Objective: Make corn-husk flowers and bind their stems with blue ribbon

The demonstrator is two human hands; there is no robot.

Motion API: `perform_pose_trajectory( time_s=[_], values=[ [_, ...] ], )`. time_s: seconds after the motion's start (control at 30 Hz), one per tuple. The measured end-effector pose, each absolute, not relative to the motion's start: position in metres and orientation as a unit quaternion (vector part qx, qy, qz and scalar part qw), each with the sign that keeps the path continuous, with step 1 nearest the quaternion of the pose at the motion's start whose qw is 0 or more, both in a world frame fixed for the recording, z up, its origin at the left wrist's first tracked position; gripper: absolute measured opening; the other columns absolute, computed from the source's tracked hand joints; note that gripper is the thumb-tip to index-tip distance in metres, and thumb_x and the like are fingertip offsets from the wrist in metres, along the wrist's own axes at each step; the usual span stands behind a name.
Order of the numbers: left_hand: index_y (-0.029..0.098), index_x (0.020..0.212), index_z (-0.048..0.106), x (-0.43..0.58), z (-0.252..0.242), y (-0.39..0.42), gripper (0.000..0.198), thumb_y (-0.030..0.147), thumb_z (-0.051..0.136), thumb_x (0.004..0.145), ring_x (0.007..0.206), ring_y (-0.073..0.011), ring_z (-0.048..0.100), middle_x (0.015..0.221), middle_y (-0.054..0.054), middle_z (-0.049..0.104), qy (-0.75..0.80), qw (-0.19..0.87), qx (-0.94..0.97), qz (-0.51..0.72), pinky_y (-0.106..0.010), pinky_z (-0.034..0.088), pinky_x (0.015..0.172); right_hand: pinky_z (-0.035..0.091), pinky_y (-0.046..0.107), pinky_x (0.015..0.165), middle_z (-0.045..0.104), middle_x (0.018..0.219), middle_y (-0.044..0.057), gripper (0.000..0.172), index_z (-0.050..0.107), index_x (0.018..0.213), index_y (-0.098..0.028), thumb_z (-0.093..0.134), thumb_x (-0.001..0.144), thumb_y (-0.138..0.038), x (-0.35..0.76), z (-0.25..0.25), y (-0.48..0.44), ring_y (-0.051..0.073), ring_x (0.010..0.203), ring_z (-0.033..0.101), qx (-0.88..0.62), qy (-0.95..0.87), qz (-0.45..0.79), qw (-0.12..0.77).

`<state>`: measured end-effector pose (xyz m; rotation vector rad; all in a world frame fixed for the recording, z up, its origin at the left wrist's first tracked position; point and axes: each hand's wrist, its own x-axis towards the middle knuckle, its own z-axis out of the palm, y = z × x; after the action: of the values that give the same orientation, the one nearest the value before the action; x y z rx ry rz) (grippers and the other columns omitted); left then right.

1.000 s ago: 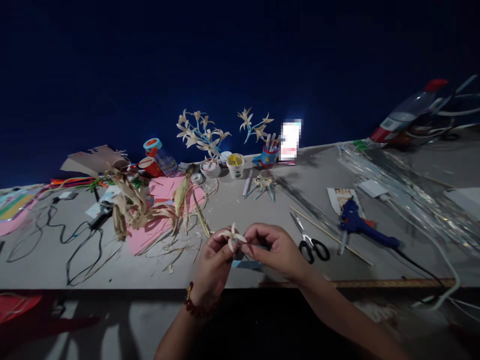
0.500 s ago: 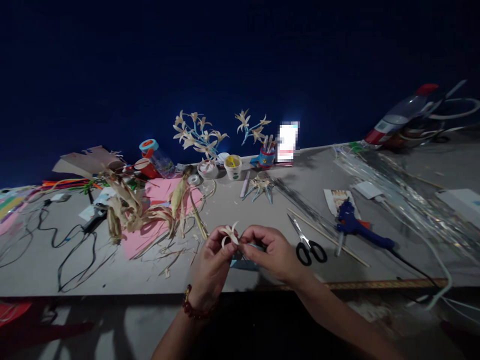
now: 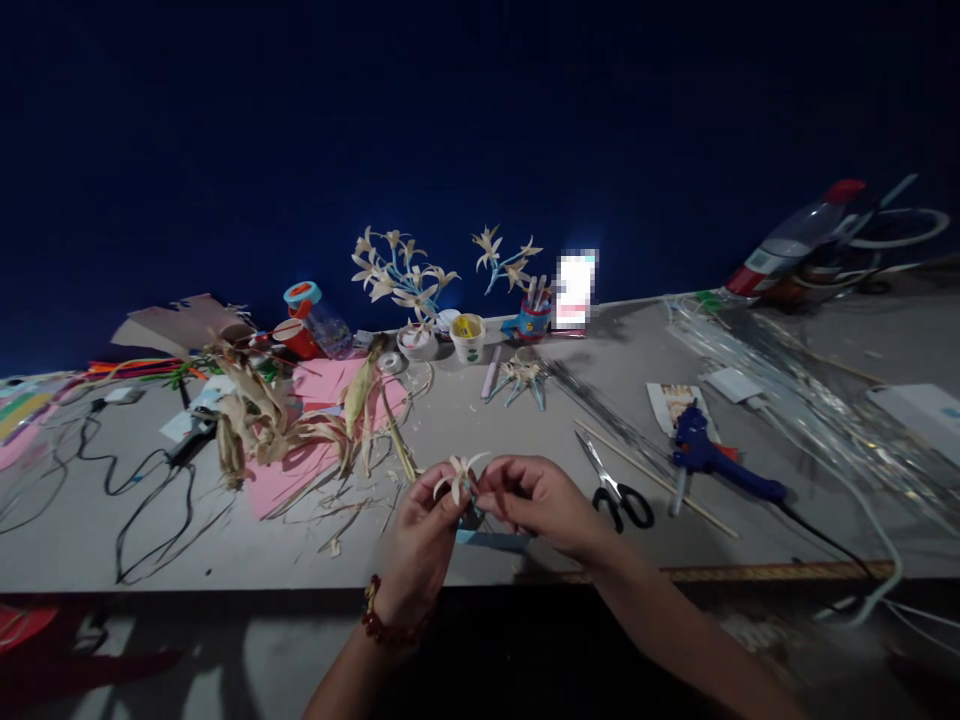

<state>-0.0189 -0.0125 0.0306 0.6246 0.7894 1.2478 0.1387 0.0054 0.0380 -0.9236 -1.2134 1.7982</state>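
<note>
My left hand (image 3: pixel 420 530), with a dark red bead bracelet on its wrist, pinches the base of a small pale husk flower (image 3: pixel 457 474) above the near edge of the grey table (image 3: pixel 90 530). Close against it, my right hand (image 3: pixel 544 505) has its fingers pressed together at the same flower's base, where a bit of light blue strip (image 3: pixel 487 540) shows below the fingers. Both hands are closed on the flower. What else the fingers hold is hidden.
Black-handled scissors (image 3: pixel 619 495), a thin wooden stick (image 3: pixel 660 480) and a blue glue gun (image 3: pixel 712 460) with its cord lie right of my hands. Dried corn husks (image 3: pixel 270 425) on pink paper (image 3: pixel 292 475), black cables (image 3: pixel 142 500), cups and finished flower stems (image 3: pixel 405 275) stand behind.
The flower has been turned a little between my fingers. The view has shifted slightly; both hands stay together at the same spot by the table's edge.
</note>
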Motion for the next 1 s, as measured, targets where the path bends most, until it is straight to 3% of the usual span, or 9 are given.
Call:
perform_pose_trajectory(
  time_s=[0.13,0.3,0.5,0.77,1.0],
  values=[
    [0.015,0.077,0.066,-0.017,0.03,-0.011,0.019,0.025,0.081,0.07,0.066,-0.0103,0.053,0.074,0.0,0.058,0.341,0.736,0.255,0.527,-0.021,0.044,0.064,0.029,0.02,0.046,0.046,0.054,-0.007,0.033,0.057,0.073,-0.017,0.074,0.075,-0.046,0.137,0.035,0.003,0.007,0.047,0.036,-0.348,-0.481,0.701,0.395],
    [0.019,0.087,0.066,-0.01,0.026,-0.012,0.029,0.026,0.084,0.065,0.078,-0.0123,0.059,0.085,-0.001,0.064,0.353,0.701,0.249,0.567,-0.023,0.046,0.074,0.038,0.022,0.055,0.055,0.064,-0.003,0.02,0.061,0.075,-0.017,0.064,0.084,-0.035,0.139,0.038,-0.002,0.01,0.057,0.046,-0.393,-0.591,0.554,0.436],
    [0.019,0.073,0.065,-0.006,0.027,-0.014,0.021,0.024,0.084,0.065,0.072,-0.011,0.057,0.074,0.002,0.063,0.395,0.632,0.276,0.606,-0.022,0.045,0.072,0.041,0.023,0.061,0.065,0.07,-0.001,0.01,0.064,0.08,-0.019,0.061,0.087,-0.025,0.141,0.045,-0.005,0.013,0.064,0.056,-0.434,-0.682,0.412,0.421],
    [0.017,0.075,0.068,-0.012,0.031,-0.011,0.013,0.023,0.078,0.072,0.078,-0.0129,0.054,0.08,-0.001,0.06,0.393,0.655,0.325,0.558,-0.023,0.043,0.075,0.044,0.023,0.064,0.063,0.072,-0.001,0.01,0.062,0.078,-0.018,0.065,0.083,-0.026,0.148,0.043,0.0,0.013,0.067,0.055,-0.403,-0.619,0.531,0.415],
    [0.015,0.073,0.066,-0.018,0.034,-0.011,0.015,0.023,0.078,0.073,0.069,-0.0118,0.051,0.075,-0.001,0.059,0.36,0.699,0.317,0.53,-0.023,0.041,0.066,0.044,0.023,0.066,0.06,0.075,-0.001,0.026,0.06,0.078,-0.017,0.075,0.076,-0.038,0.15,0.04,0.006,0.012,0.07,0.053,-0.356,-0.523,0.661,0.403]
  ],
)
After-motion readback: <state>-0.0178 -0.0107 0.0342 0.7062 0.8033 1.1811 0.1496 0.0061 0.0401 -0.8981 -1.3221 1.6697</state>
